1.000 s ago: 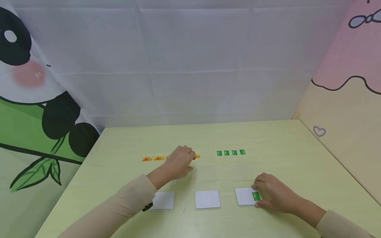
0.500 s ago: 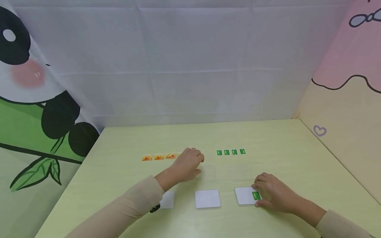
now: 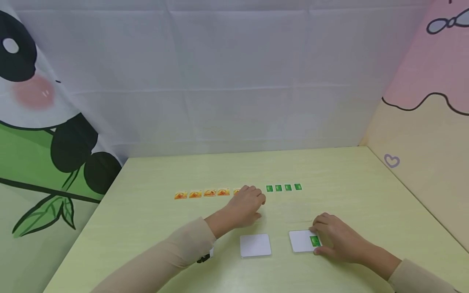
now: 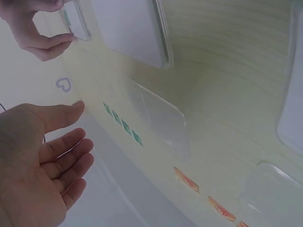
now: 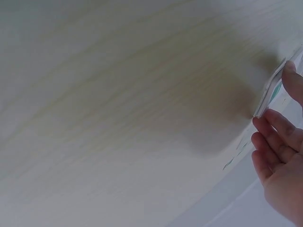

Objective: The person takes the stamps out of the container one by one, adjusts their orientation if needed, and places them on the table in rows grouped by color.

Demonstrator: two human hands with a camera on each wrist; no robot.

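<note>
My left hand hovers over the table with relaxed fingers, between a row of orange picture pieces and a row of small green squares. Nothing lies between its fingers in the left wrist view. At the right, my right hand grips the short side of a white card, thumb on the near edge and fingertips on the far one. A green square piece lies at that card's right end. In the right wrist view, the card appears edge-on between thumb and fingers.
A white card lies in the middle; the left forearm mostly covers another. Clear plastic pieces, one beside the green row and another near the orange row, lie flat on the table. A white cloth hangs behind.
My left hand has moved rightward along the orange row toward the green squares, uncovering more orange pieces. The right hand keeps its hold on the card.
</note>
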